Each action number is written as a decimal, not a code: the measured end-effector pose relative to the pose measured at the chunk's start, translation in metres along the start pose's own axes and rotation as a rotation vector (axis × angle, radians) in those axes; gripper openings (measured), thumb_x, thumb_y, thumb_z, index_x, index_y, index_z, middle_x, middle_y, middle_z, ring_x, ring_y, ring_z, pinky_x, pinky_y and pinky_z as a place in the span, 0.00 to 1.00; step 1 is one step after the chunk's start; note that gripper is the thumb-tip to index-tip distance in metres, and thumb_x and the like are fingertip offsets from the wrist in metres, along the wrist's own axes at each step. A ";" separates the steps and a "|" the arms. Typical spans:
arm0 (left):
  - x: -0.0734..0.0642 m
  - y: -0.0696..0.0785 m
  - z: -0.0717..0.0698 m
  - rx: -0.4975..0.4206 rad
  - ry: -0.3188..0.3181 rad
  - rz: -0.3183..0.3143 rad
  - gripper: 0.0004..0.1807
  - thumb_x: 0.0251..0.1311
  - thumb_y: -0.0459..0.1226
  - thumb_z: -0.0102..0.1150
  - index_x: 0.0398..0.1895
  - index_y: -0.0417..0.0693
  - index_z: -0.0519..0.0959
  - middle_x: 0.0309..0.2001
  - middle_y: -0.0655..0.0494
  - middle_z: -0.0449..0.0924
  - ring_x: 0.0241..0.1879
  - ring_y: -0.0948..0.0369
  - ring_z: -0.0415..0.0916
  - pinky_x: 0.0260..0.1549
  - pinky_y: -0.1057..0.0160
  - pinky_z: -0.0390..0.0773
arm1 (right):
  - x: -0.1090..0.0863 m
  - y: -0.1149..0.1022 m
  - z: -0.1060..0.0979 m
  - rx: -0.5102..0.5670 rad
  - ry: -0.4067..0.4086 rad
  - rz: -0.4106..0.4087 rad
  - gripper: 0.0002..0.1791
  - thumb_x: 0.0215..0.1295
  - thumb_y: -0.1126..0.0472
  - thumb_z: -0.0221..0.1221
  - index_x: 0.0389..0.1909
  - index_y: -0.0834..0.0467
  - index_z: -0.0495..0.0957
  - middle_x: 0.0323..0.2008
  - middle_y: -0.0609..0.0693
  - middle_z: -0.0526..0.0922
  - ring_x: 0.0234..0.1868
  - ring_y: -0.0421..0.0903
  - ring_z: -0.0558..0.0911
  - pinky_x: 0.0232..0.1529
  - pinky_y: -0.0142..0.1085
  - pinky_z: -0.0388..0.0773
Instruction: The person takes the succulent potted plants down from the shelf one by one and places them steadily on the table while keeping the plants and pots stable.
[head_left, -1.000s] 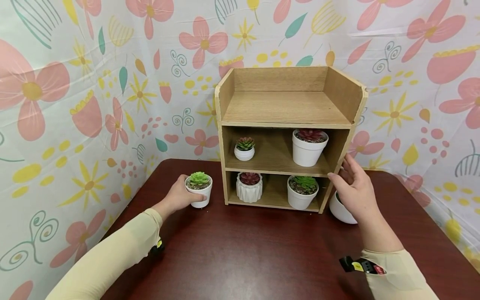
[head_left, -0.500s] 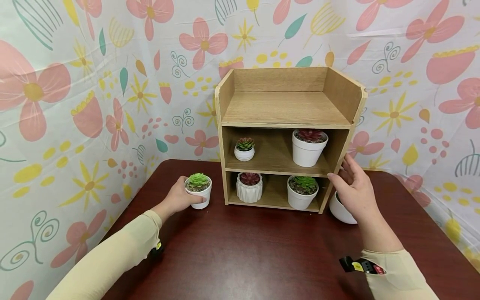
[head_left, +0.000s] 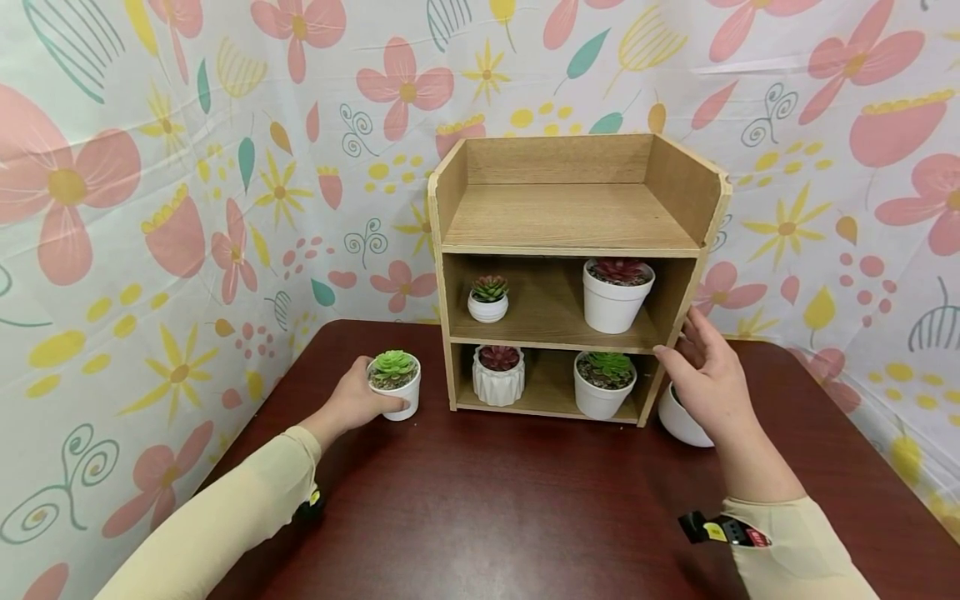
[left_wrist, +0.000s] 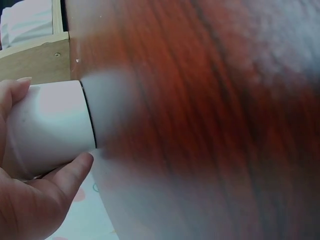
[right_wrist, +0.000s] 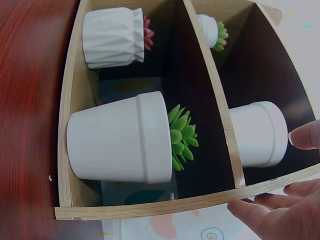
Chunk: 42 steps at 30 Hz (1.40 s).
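On the left of the table, my left hand [head_left: 356, 396] grips a white pot with a light-green succulent [head_left: 394, 379]. Thumb and fingers go round its sides, and in the left wrist view the white pot [left_wrist: 50, 125] has its base close to the table surface. My right hand [head_left: 708, 375] holds the right side panel of a wooden shelf [head_left: 573, 221], thumb at the front edge and fingers along the outside. The right wrist view shows that thumb [right_wrist: 306, 136] in front of the compartment with the large white pot [right_wrist: 260, 135].
The middle level holds a small succulent [head_left: 488, 300] and a large red one [head_left: 617, 296]. Below stand a ribbed pot [head_left: 498, 383] and a green succulent [head_left: 600, 392]. Another white pot [head_left: 681, 421] is right of the shelf, partly hidden by my hand. Floral cloth [head_left: 300, 167] hangs behind.
The light-green succulent and my left hand have shifted slightly left and nearer to me. My right hand stays at the shelf's side, and the other pots look unmoved.
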<state>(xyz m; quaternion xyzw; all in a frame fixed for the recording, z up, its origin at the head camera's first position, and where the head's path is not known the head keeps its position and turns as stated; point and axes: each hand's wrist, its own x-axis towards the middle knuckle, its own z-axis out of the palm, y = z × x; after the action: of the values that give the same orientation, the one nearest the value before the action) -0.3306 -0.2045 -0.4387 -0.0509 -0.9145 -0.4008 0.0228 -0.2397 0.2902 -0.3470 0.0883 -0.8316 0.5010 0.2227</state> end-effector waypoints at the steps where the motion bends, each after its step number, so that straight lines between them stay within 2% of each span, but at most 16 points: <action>1: 0.000 0.000 0.000 0.004 0.000 0.001 0.51 0.43 0.48 0.81 0.66 0.36 0.62 0.58 0.41 0.75 0.57 0.48 0.76 0.57 0.49 0.77 | 0.000 0.000 0.000 0.000 0.000 0.000 0.41 0.75 0.58 0.57 0.83 0.51 0.50 0.76 0.67 0.64 0.71 0.70 0.70 0.49 0.12 0.70; 14: -0.002 0.000 0.001 0.026 -0.011 -0.003 0.52 0.45 0.49 0.81 0.67 0.35 0.60 0.59 0.39 0.75 0.57 0.47 0.76 0.58 0.48 0.77 | 0.001 0.003 -0.002 -0.009 -0.012 0.015 0.43 0.75 0.58 0.57 0.84 0.54 0.47 0.76 0.69 0.62 0.71 0.73 0.68 0.47 0.10 0.68; 21: -0.002 -0.001 -0.007 0.028 -0.068 0.005 0.55 0.46 0.50 0.81 0.70 0.35 0.59 0.62 0.39 0.73 0.61 0.46 0.74 0.61 0.46 0.75 | 0.000 0.001 -0.002 -0.030 -0.020 0.010 0.44 0.74 0.58 0.59 0.84 0.53 0.47 0.76 0.69 0.63 0.71 0.73 0.69 0.47 0.10 0.68; 27: -0.006 -0.001 -0.022 -0.005 -0.159 0.028 0.52 0.48 0.47 0.80 0.71 0.35 0.62 0.65 0.38 0.74 0.65 0.45 0.72 0.65 0.43 0.72 | -0.001 -0.002 -0.006 -0.052 -0.067 0.015 0.45 0.75 0.55 0.59 0.84 0.50 0.44 0.77 0.69 0.60 0.71 0.74 0.67 0.45 0.11 0.68; 32: -0.011 0.003 -0.043 -0.032 -0.221 0.008 0.55 0.55 0.51 0.76 0.79 0.38 0.56 0.70 0.36 0.70 0.67 0.43 0.71 0.62 0.44 0.77 | -0.002 -0.002 -0.013 -0.076 -0.114 0.014 0.45 0.75 0.54 0.59 0.84 0.49 0.43 0.77 0.68 0.60 0.71 0.73 0.68 0.46 0.11 0.68; 34: -0.013 0.006 -0.051 -0.026 -0.220 -0.001 0.55 0.58 0.55 0.72 0.81 0.41 0.53 0.72 0.35 0.67 0.69 0.41 0.70 0.60 0.44 0.78 | -0.003 -0.003 -0.017 -0.095 -0.121 0.021 0.44 0.75 0.54 0.59 0.84 0.51 0.45 0.76 0.69 0.63 0.71 0.67 0.71 0.46 0.11 0.69; 37: -0.015 0.013 -0.062 -0.037 -0.180 0.005 0.51 0.63 0.59 0.66 0.82 0.48 0.54 0.73 0.35 0.66 0.71 0.40 0.68 0.62 0.42 0.77 | -0.005 -0.003 -0.024 -0.115 -0.120 0.017 0.43 0.75 0.55 0.60 0.83 0.57 0.50 0.72 0.72 0.68 0.65 0.41 0.80 0.45 0.11 0.71; 40: -0.017 0.022 -0.068 -0.088 -0.107 0.039 0.46 0.66 0.61 0.61 0.81 0.51 0.58 0.72 0.37 0.70 0.71 0.41 0.68 0.64 0.39 0.74 | -0.005 -0.003 -0.032 -0.130 -0.126 -0.003 0.40 0.75 0.56 0.60 0.81 0.61 0.55 0.67 0.74 0.73 0.52 0.18 0.78 0.44 0.12 0.73; 42: -0.019 0.028 -0.071 -0.120 -0.052 0.065 0.43 0.68 0.61 0.59 0.79 0.53 0.61 0.70 0.39 0.73 0.71 0.42 0.69 0.65 0.38 0.72 | -0.006 -0.005 -0.037 -0.151 -0.137 -0.010 0.38 0.75 0.56 0.60 0.80 0.61 0.57 0.65 0.74 0.75 0.46 0.14 0.77 0.43 0.13 0.74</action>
<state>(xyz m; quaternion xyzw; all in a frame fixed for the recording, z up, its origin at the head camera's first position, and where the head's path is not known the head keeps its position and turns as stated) -0.3089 -0.2394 -0.3714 -0.0922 -0.8870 -0.4524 0.0088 -0.2224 0.3198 -0.3310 0.1095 -0.8799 0.4284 0.1740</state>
